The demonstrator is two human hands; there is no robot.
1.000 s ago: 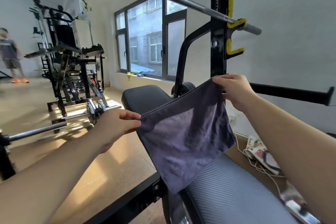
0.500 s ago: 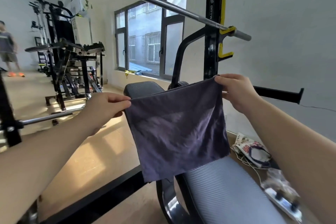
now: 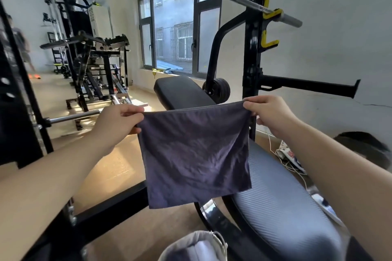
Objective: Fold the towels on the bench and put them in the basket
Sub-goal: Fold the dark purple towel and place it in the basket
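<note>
In the head view, one dark grey towel [image 3: 195,154] is being held up in the centre of the frame, hanging flat in front of the bench [image 3: 280,207]; its upper left corner is being pinched by the left hand [image 3: 118,123] and its upper right corner by the right hand [image 3: 273,116], with fingers curled onto the cloth on both sides; the lower edge is hanging free, apart from the padding.

Folding is judged to be under way, not finished; whether the cloth is already doubled cannot be told; further folding and stowing are being left to do.

At the bottom centre a pale fabric container [image 3: 197,246] is being shown in part, possibly the basket; its contents cannot be made out.

Counted: one towel, two hands, one bench, one possible basket; no other towel is being shown on the visible padding.
</note>
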